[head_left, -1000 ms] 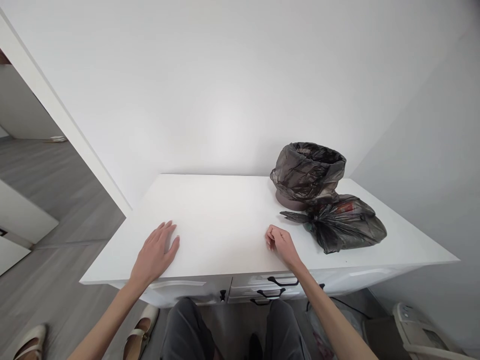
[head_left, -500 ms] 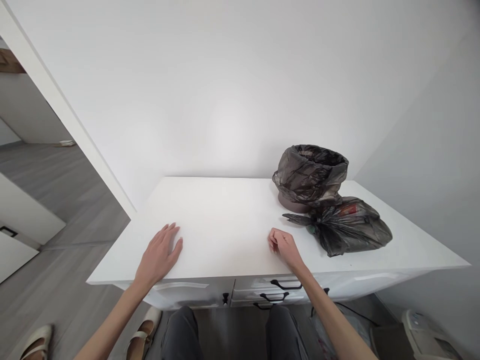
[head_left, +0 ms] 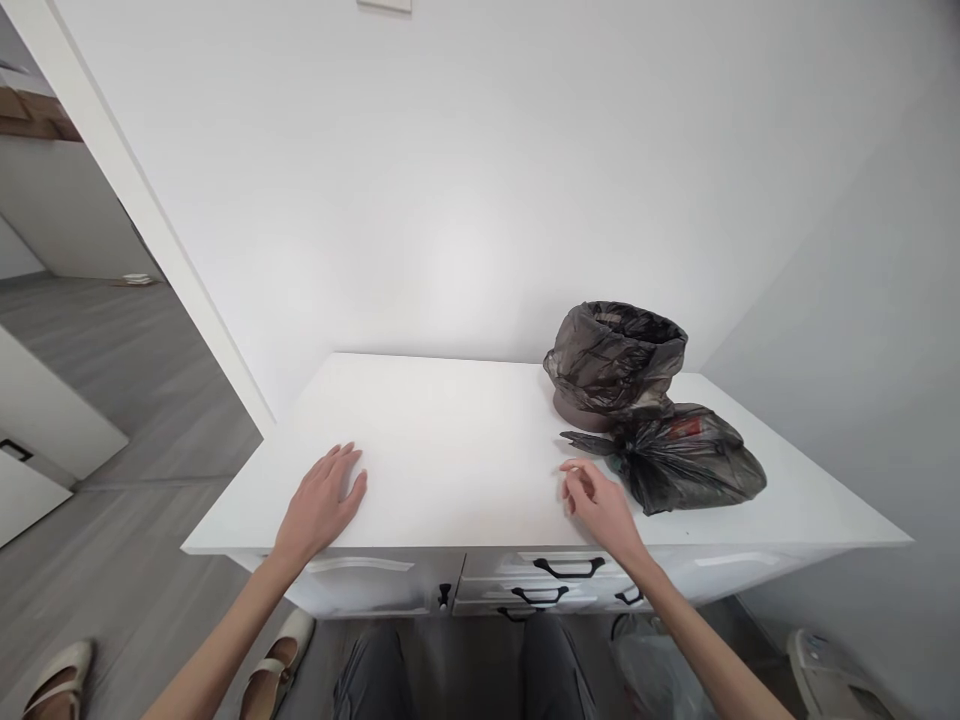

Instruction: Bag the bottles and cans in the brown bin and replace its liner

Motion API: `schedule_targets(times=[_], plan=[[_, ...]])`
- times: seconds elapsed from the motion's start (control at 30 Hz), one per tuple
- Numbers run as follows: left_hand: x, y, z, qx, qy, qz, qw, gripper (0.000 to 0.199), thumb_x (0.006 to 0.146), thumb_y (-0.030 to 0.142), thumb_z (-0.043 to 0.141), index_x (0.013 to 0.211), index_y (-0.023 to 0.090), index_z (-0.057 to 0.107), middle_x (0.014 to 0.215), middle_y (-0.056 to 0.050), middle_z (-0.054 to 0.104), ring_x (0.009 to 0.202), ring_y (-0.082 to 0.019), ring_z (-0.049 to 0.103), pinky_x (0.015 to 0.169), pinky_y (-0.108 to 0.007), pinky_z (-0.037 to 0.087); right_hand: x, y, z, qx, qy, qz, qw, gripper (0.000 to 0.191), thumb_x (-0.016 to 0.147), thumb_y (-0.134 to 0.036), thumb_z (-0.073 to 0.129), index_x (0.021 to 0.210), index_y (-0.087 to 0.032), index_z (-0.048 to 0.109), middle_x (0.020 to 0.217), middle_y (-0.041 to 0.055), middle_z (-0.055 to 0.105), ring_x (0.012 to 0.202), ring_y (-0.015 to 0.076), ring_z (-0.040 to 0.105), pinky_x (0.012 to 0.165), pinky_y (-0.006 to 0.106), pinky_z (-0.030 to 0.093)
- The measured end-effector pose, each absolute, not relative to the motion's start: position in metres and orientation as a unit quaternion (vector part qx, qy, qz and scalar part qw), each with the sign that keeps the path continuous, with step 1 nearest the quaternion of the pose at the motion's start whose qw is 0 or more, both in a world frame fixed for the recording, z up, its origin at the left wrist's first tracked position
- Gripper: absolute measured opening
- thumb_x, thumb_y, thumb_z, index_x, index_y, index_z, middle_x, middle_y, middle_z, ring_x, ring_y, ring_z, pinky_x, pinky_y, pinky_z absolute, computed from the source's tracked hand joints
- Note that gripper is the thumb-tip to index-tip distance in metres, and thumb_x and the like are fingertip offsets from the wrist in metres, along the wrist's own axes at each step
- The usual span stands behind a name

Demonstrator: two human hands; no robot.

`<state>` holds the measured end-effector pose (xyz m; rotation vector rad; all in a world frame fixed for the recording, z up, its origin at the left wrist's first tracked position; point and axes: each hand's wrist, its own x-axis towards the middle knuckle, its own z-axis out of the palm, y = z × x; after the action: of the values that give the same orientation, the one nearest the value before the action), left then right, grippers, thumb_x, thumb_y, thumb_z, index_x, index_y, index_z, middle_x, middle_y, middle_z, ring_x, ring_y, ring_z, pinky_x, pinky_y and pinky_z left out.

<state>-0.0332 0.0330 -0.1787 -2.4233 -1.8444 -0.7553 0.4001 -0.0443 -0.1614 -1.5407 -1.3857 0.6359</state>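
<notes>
Landmark: lined bin point(head_left: 600, 372). Left hand point(head_left: 316, 508): flat on white top point(head_left: 450, 450), fingers slightly spread, left of and nearer than bin. Right hand point(head_left: 606, 512): in front of bin, loosely curled; no object visible; cannot tell whether fingertips meet. Tied black bag point(head_left: 697, 472): lying front-right of bin, beside right hand. Long axis roughly left-right; gathered tail point(head_left: 589, 441) points left, bulk right. Judgement: soft, slippery, tearable film, probably light; best grip at knot point(head_left: 628, 448). Contents' fragility unknown.
</notes>
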Motion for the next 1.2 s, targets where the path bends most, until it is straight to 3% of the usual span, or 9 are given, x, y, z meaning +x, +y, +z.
schedule_targets(times=[0.13,0.27,0.37,0.47,0.57,0.73,0.9,1.03,1.2], plan=[[-0.033,0.031,-0.176,-0.771,-0.585,-0.254,0.01,0.053,0.103,0.053,0.041,0.138,0.02,0.064,0.154,-0.012,0.061,0.15,-0.034,0.05,0.123,-0.055,0.044,0.442,-0.057,-0.143,-0.748,-0.545,0.114,0.36,0.037,0.09,-0.041,0.053,0.121,-0.023,0.064,0.066,-0.0002,0.067,0.059,0.0226,0.064,0.068,0.033,0.048],[-0.033,0.029,-0.174,-0.772,-0.581,-0.256,0.009,0.052,0.103,0.052,0.042,0.137,0.019,0.064,0.153,-0.013,0.062,0.149,-0.034,0.052,0.122,-0.054,0.044,0.477,-0.049,-0.133,-0.848,-0.496,0.032,0.182,0.051,0.096,-0.037,0.048,0.143,-0.017,0.051,0.067,0.0043,0.069,0.074,0.0303,0.073,0.074,0.038,0.049],[-0.034,0.028,-0.175,-0.772,-0.582,-0.257,0.012,0.051,0.103,0.051,0.042,0.136,0.019,0.065,0.153,-0.014,0.062,0.149,-0.034,0.052,0.122,-0.055,0.045,0.493,-0.037,-0.132,-0.862,-0.5,0.036,0.073,0.048,0.099,-0.034,0.046,0.141,-0.012,0.051,0.071,0.0101,0.071,0.086,0.0356,0.076,0.079,0.044,0.051],[-0.034,0.028,-0.177,-0.77,-0.583,-0.258,0.014,0.051,0.103,0.05,0.041,0.136,0.02,0.065,0.153,-0.014,0.062,0.149,-0.034,0.052,0.122,-0.055,0.044,0.498,-0.029,-0.134,-0.86,-0.507,0.039,0.04,0.038,0.098,-0.034,0.05,0.129,-0.014,0.058,0.083,0.0155,0.074,0.091,0.035,0.076,0.081,0.043,0.052],[-0.034,0.028,-0.176,-0.767,-0.586,-0.259,0.01,0.051,0.103,0.05,0.04,0.135,0.019,0.064,0.153,-0.015,0.062,0.149,-0.034,0.051,0.122,-0.056,0.044,0.489,-0.035,-0.14,-0.854,-0.515,0.025,0.064,0.029,0.095,-0.036,0.057,0.119,-0.019,0.061,0.091,0.0153,0.075,0.09,0.0326,0.076,0.08,0.04,0.051],[-0.028,0.02,-0.171,-0.753,-0.592,-0.287,0.004,0.05,0.1,0.052,0.042,0.129,0.02,0.068,0.148,-0.015,0.066,0.146,-0.037,0.054,0.12,-0.058,0.046,0.442,-0.055,-0.16,-0.786,-0.585,0.039,0.196,0.014,0.089,-0.031,0.066,0.102,-0.026,0.063,0.079,0.0069,0.072,0.076,0.0268,0.071,0.07,0.032,0.043],[0.014,-0.017,-0.157,-0.766,-0.538,-0.349,-0.046,0.04,0.099,0.054,0.048,0.113,0.026,0.073,0.12,-0.011,0.078,0.124,-0.033,0.069,0.108,-0.052,0.055,0.371,-0.053,-0.176,-0.643,-0.675,0.107,0.347,0.01,0.086,-0.026,0.067,0.094,-0.029,0.061,0.069,-0.0003,0.067,0.068,0.0229,0.065,0.064,0.029,0.038],[0.061,-0.04,-0.143,-0.796,-0.471,-0.354,-0.14,0.035,0.102,0.052,0.046,0.1,0.026,0.071,0.103,-0.009,0.079,0.101,-0.028,0.074,0.092,-0.044,0.06,0.323,-0.04,-0.163,-0.576,-0.715,0.142,0.37,0.01,0.086,-0.023,0.062,0.095,-0.028,0.06,0.072,-0.0021,0.067,0.069,0.0211,0.064,0.067,0.028,0.039],[0.085,-0.042,-0.141,-0.806,-0.443,-0.36,-0.154,0.025,0.103,0.044,0.051,0.103,0.025,0.067,0.105,-0.008,0.078,0.1,-0.027,0.074,0.089,-0.042,0.058,0.3,-0.038,-0.131,-0.548,-0.747,0.111,0.359,0.008,0.09,-0.021,0.058,0.096,-0.026,0.059,0.087,-0.0004,0.068,0.074,0.0185,0.062,0.068,0.028,0.037]])
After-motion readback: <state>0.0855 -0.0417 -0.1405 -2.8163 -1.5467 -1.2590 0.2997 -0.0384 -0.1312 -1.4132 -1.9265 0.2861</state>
